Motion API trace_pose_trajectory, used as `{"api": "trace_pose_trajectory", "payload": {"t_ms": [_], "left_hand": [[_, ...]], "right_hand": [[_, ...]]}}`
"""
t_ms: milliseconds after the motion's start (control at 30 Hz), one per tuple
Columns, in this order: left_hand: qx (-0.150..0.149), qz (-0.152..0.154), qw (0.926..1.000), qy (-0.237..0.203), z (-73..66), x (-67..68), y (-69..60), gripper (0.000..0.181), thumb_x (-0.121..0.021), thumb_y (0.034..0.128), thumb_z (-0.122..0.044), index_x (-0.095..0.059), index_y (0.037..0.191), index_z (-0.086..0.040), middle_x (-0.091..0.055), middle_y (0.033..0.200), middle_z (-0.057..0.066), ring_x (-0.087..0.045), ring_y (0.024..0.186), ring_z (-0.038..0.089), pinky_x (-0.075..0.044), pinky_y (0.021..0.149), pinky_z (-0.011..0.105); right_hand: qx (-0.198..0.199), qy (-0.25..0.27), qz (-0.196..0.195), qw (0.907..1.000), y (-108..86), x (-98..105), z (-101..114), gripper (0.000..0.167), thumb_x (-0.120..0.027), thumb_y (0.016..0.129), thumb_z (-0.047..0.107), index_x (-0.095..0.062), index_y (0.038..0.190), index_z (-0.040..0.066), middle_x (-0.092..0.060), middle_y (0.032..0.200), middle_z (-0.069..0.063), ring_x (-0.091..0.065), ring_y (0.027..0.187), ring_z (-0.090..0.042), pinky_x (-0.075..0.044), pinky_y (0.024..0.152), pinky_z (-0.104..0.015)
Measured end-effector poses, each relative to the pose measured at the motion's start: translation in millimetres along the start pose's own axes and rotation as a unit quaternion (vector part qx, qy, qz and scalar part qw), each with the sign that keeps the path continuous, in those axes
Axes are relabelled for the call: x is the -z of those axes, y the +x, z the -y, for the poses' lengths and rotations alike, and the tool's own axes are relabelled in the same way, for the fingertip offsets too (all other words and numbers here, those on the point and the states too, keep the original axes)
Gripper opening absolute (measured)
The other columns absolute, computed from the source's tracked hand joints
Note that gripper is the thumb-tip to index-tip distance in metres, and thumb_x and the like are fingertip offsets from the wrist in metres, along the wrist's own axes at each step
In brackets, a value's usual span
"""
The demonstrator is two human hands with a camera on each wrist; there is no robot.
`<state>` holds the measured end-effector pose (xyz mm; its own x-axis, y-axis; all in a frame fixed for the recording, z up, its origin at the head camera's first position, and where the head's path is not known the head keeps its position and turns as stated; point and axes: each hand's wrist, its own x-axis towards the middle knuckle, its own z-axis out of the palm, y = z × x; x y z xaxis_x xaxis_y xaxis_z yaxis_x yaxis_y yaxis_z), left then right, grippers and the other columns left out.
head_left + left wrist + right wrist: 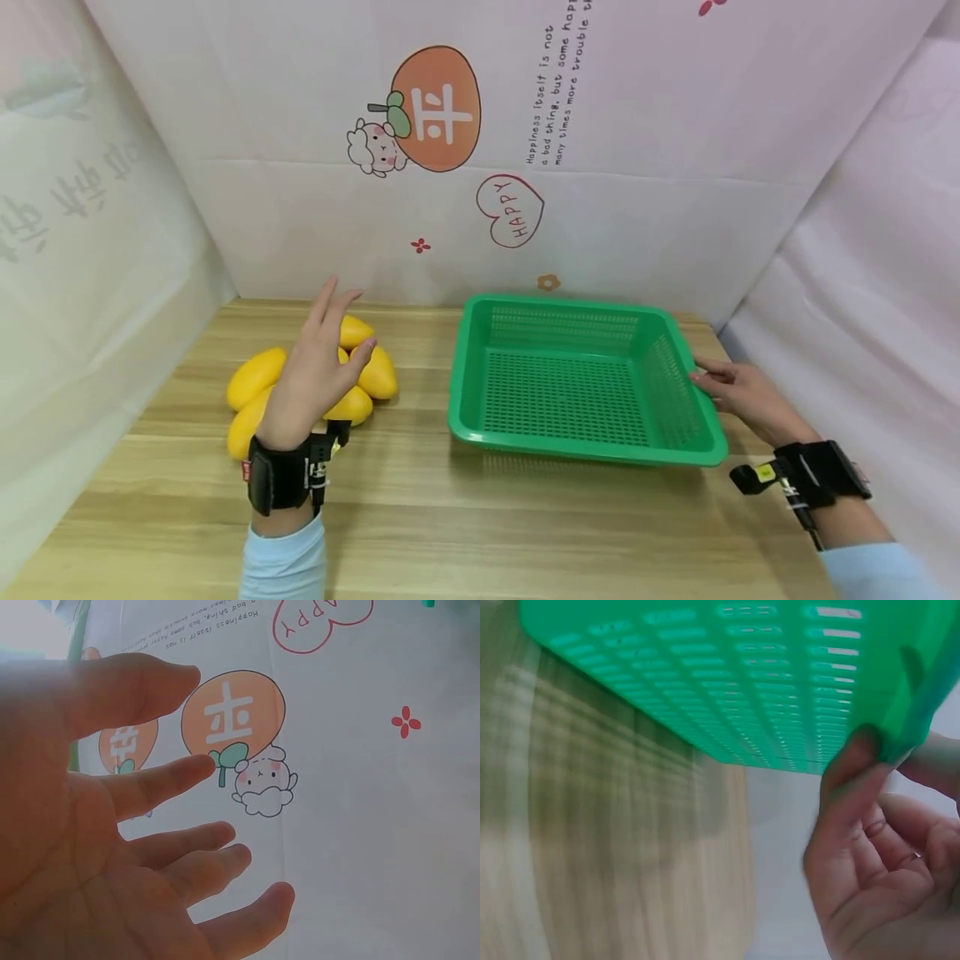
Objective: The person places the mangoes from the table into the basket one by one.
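Note:
A green plastic basket (570, 400) with a slotted floor and sides has nothing in it. My right hand (742, 396) pinches its right rim between thumb and fingers. In the right wrist view the basket's slotted wall (727, 682) stands above the wooden surface, and that hand (885, 862) grips the rim. Several yellow mangoes (258, 377) lie in a group on the left. Over them hovers my left hand (311, 379), its fingers spread and holding nothing; it hides part of the group. The left wrist view shows the same hand (142, 825) with fingers apart.
A wooden tabletop (420, 517) lies under everything. Behind it rises a white printed cloth (300, 225), with further white cloth (97, 275) on the left and white cloth (862, 283) on the right. Each wrist wears a black strap (281, 479) with a small camera.

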<state>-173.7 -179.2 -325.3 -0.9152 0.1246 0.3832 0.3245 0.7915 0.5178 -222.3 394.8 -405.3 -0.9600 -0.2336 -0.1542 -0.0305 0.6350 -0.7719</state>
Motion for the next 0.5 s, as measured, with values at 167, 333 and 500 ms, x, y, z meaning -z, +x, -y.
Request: {"api": "trace_pose_trajectory", "payload": {"t_ms": [167,333,500], "left_hand": [[0.005,-0.002,1.0000,0.003,1.9,7.3,-0.3,0.061,-0.064,0.0964,-0.015,-0.036,0.149,-0.004,-0.017,0.164,0.022,-0.034,0.141,0.050,-0.038,0.106,0.066],[0.015,-0.005,0.9999,0.005,5.9,12.3,-1.8,0.060,-0.063,0.0970,-0.015,-0.037,0.149,-0.004,-0.017,0.165,0.022,-0.033,0.142,0.050,-0.037,0.106,0.067],[0.021,-0.009,0.9997,0.012,11.2,16.4,-4.5,0.058,-0.063,0.0974,-0.015,-0.038,0.149,-0.003,-0.018,0.164,0.023,-0.033,0.141,0.051,-0.038,0.105,0.067]], "right_hand": [[0.009,-0.002,-0.014,0.9999,6.8,-6,7,0.073,-0.050,0.104,0.041,-0.025,0.155,-0.004,-0.039,0.148,-0.038,-0.061,0.120,-0.021,-0.057,0.090,-0.034],[-0.002,0.016,-0.033,0.9993,8.2,-10,9,0.072,-0.053,0.103,0.039,-0.032,0.149,-0.012,-0.045,0.142,-0.039,-0.055,0.093,0.019,-0.057,0.083,-0.024],[-0.032,0.044,-0.037,0.9978,6.1,-12,8,0.071,-0.054,0.103,0.036,-0.033,0.145,-0.018,-0.044,0.143,-0.039,-0.059,0.091,0.015,-0.056,0.081,-0.020]]}}
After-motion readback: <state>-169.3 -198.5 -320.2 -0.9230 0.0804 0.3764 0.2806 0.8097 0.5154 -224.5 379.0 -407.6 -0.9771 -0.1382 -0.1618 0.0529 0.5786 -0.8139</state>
